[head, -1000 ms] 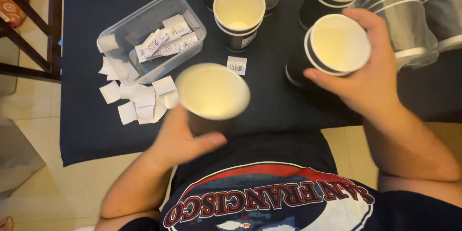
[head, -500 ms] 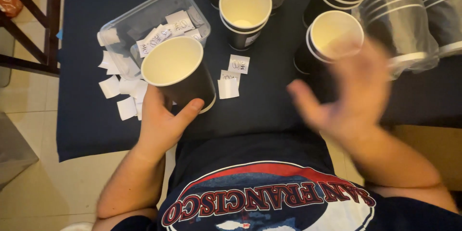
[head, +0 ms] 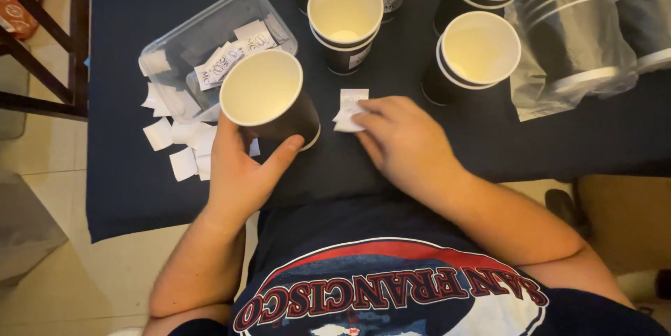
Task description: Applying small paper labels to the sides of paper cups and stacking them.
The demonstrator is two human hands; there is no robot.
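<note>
Looking steeply down from head height, close over the dark-clothed table [head: 419,161], facing forward across it past the chest.

Table [head: 489,147] covered by a dark navy cloth. Resting on it: a clear rectangular plastic container [head: 183,49] with white paper slips inside; loose white paper squares [head: 183,146] scattered beside the container; two small white slips [head: 351,106] near centre; open black paper cups [head: 345,20] with cream interiors; plastic-wrapped cup stacks [head: 594,35] at the far right.
</note>
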